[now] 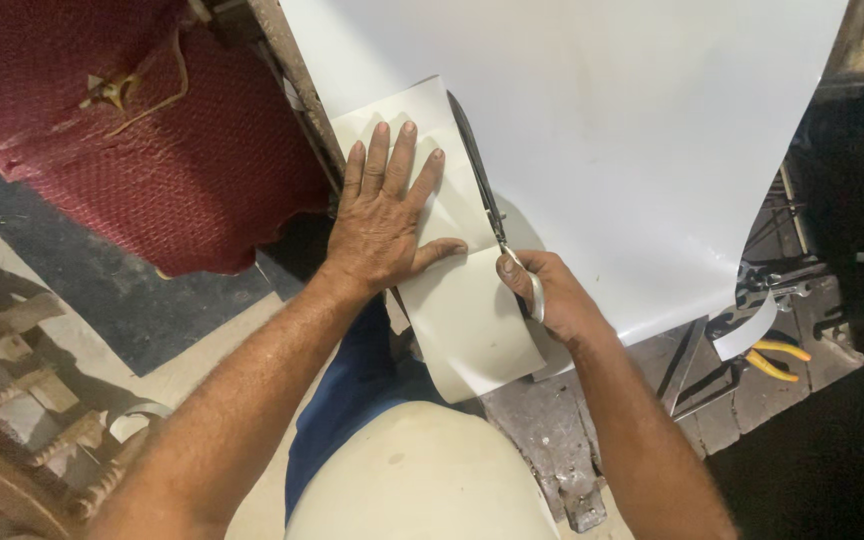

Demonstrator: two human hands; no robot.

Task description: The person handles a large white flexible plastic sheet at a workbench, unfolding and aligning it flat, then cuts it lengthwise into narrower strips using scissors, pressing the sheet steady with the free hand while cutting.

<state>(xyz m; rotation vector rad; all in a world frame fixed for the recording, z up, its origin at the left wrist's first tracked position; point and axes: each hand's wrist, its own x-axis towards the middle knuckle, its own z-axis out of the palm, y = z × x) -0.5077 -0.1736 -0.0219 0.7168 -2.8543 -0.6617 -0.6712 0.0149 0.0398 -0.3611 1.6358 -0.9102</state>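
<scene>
Head view, looking straight down: a big white sheet (632, 150) is spread over a grubby tabletop (542, 440), and a long strip (462, 300) is being cut off its left edge. The left hand (384, 222) is laid flat and open on that strip, fingers spread, pinning it down. The right hand (552, 295) is closed around the handles of a pair of scissors (487, 195), whose blades are pointed away from the body along the cut line.

Progress-wise, the near part of the strip looks already parted from the sheet, since its lower end is curled free over the table edge. The blade tips are seen close to the far end of the strip, so most of the cut seems done, with only a short stretch at the top left to go.

Off to the right, yellow-handled pliers (777, 358) are lying well apart from the hands, and a red woven cloth (152, 150) is draped on the left.
</scene>
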